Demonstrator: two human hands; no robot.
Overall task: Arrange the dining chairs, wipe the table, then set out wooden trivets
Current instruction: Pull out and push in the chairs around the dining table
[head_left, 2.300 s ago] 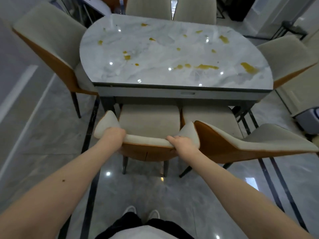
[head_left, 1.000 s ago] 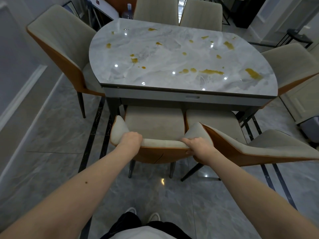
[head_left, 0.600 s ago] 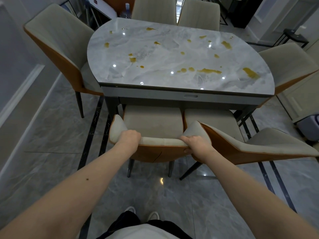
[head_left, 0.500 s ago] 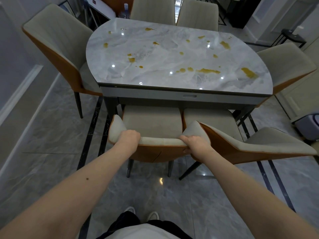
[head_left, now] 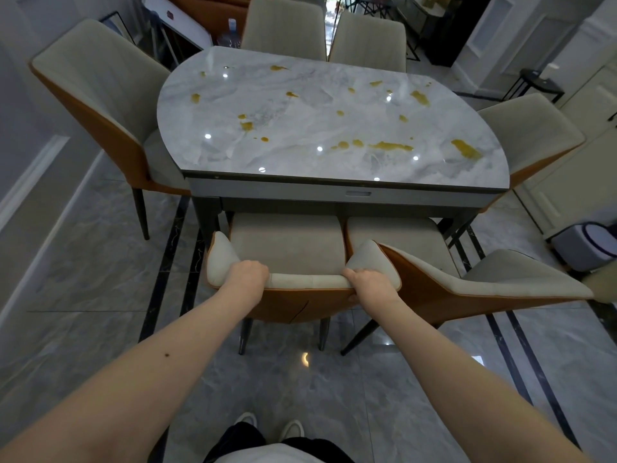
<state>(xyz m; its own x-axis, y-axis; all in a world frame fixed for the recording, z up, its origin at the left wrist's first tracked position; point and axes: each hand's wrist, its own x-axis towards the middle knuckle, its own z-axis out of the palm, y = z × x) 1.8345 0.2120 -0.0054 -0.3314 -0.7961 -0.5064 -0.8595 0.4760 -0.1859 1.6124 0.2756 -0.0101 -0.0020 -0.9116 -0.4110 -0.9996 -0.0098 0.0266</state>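
Both hands clamped on the chair-back: left hand (head_left: 248,275) curled over its top edge, right hand (head_left: 370,281) wrapped round the rim at the 3 o'clock corner. Chair (head_left: 287,248) nudged a touch closer in over the last second, seat now tucked under the worktop (head_left: 253,128) edge at 12 o'clock. Looked near enough home. Neighbouring chair (head_left: 467,285) at 3 o'clock skewed, back splayed outward, probably next for straightening. Yellow spills scattered across the worktop, unwiped. No cloth, no trivets in sight. Bin (head_left: 591,245) far out at 3 o'clock, contents impossible to tell.
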